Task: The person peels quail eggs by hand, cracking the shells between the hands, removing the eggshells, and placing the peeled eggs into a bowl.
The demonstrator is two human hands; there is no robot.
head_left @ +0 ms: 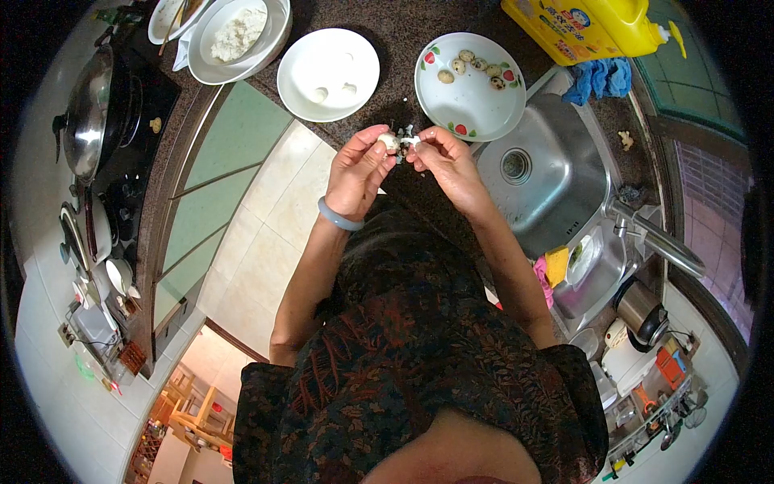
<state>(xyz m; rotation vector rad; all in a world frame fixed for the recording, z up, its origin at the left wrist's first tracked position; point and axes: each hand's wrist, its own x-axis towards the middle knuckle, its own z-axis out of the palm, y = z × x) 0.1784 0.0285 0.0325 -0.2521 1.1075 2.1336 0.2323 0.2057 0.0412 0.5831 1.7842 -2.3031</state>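
Between thumb and fingers my left hand (360,168) holds a small, partly peeled speckled egg (389,142). Close beside it, my right hand (449,167) pinches a white piece of shell (414,141). Bits of shell lie on the dark counter around the fingertips. Behind my left hand stands a white bowl (306,68) with a few peeled white eggs (320,94). A bowl with a red and green fruit pattern (463,109), behind my right hand, holds several speckled eggs (479,64).
To the right is a steel sink (556,173) with a faucet (657,239). A yellow jug (592,28) and a blue cloth (601,79) sit at the back right. At the back left are nested bowls with white food (239,35); a lidded wok (93,113) is far left.
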